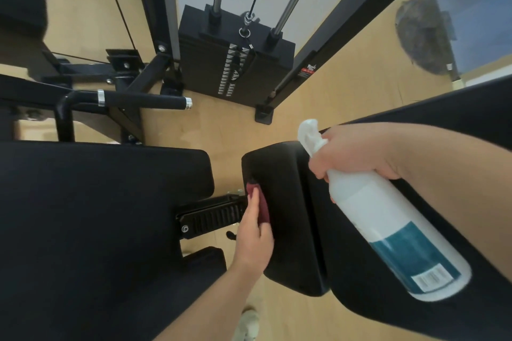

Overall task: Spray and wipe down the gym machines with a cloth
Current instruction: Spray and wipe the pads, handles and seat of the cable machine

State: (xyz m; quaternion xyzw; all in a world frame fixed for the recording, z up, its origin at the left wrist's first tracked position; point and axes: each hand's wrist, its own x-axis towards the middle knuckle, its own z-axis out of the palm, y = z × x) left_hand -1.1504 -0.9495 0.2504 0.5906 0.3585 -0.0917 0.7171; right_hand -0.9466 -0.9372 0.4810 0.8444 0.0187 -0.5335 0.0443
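My left hand [253, 238] presses a dark red cloth [259, 203] against the left side of a black padded back pad [282, 202]. The fingers lie fairly straight over the cloth, which is mostly hidden under them. My right hand [357, 151] grips the neck of a white spray bottle [393, 221] with a teal label. The bottle is held above the right part of the pad, its white nozzle [309, 133] pointing up and left.
A wide black seat pad [97, 202] fills the lower left, joined by a notched black adjuster rail [213, 216]. A black handle bar [144, 99] sticks out at left. The weight stack [235, 61] and frame stand behind on the wooden floor [346, 86].
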